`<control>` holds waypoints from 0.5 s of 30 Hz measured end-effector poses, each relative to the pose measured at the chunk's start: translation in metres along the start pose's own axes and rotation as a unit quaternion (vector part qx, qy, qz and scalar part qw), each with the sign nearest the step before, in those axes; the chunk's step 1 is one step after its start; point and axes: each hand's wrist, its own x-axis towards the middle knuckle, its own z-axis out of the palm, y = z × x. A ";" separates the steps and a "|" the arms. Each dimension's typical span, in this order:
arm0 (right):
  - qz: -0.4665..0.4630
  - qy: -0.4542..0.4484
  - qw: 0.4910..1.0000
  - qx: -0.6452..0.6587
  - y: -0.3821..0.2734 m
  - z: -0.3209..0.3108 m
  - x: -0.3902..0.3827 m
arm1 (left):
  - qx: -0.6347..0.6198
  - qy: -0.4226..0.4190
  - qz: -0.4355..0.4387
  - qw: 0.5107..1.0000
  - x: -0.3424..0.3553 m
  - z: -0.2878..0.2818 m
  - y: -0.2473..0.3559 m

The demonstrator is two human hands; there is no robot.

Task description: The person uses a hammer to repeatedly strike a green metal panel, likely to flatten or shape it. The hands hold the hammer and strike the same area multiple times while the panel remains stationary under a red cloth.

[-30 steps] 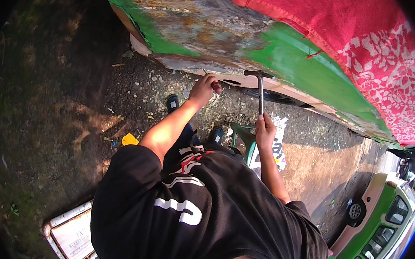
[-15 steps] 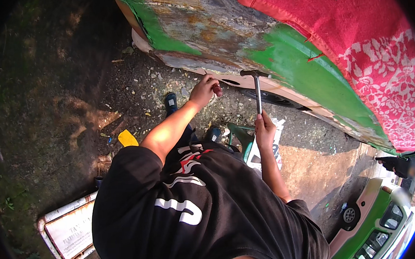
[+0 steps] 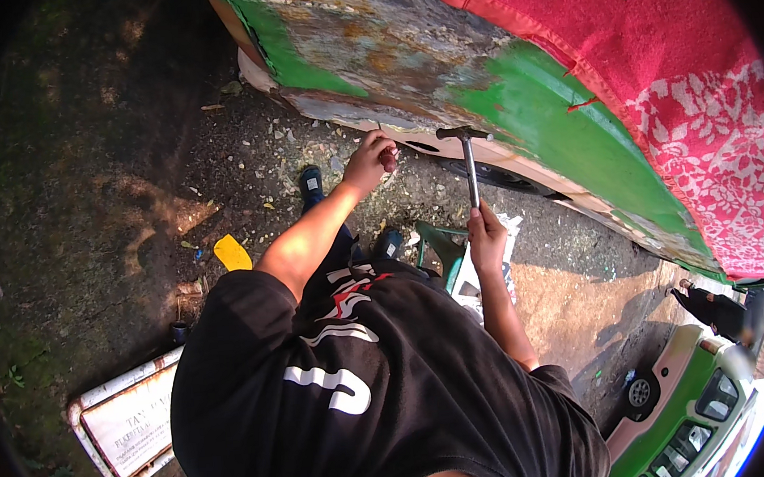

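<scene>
My right hand [image 3: 488, 239] grips a hammer [image 3: 472, 174] by its lower end; its metal shaft stands up in the view, the dark head close to the vehicle's side. My left hand [image 3: 365, 163] is closed round a tool with a reddish-brown rounded handle [image 3: 388, 160]; its working end is hidden, so I cannot tell its kind. Both hands are beside the lower edge of a vehicle body [image 3: 403, 48], where green paint gives way to bare, rusty and grey patches. A wheel [image 3: 508, 180] shows beneath that edge.
A red patterned cloth [image 3: 619, 58] drapes over the vehicle. Near my feet are a green stool [image 3: 441, 252], a yellow piece [image 3: 232, 252] and scattered chips. A white framed sign [image 3: 132, 428] stands lower left. Another green vehicle [image 3: 683, 412] and a person [image 3: 715, 311] are at lower right.
Both hands have shifted slightly left and up, with the hammer and the handled tool still in them. At the right, the person in dark clothes has come further into view.
</scene>
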 end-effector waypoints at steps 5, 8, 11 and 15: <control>0.014 -0.003 1.000 -0.020 -0.004 0.000 0.002 | 0.036 0.003 -0.003 0.999 0.000 -0.011 0.000; 0.011 -0.003 0.999 -0.030 -0.001 0.001 0.004 | 0.036 0.027 -0.008 0.999 0.002 -0.013 -0.001; 0.007 -0.008 1.000 -0.018 -0.002 0.002 0.004 | 0.028 0.056 -0.027 0.998 0.007 -0.014 0.000; -0.023 -0.006 0.999 -0.047 0.000 0.008 0.006 | 0.011 0.066 -0.073 0.995 0.029 -0.025 -0.004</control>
